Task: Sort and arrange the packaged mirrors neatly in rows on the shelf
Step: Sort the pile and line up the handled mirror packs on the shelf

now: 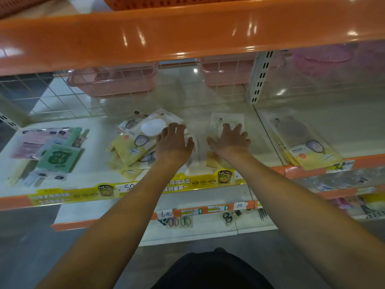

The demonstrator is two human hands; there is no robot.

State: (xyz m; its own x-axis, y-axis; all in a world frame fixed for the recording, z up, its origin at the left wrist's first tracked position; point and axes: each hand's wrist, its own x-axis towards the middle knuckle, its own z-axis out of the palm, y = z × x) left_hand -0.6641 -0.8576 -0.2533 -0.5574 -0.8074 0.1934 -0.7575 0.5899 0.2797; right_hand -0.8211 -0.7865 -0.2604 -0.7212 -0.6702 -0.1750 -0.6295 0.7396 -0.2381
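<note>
Hands x2 [174, 142] [230, 140] | mirror piles x3 [135, 142] | shelf x1 [100, 126]

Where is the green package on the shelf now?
In the head view, the green package lies at the shelf's left end, left of the yellow mirror packs.

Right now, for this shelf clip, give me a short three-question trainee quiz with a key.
1. True or false: the left hand lifts a mirror pack off the shelf.
2. Which hand rests on the pale pack with the round mirror? A left, B right.
3. Fill in: the green pack lies at the shelf's ____ end.

Key: 1 false, both hands spread flat on packs. 2 B. 3 left.
</note>
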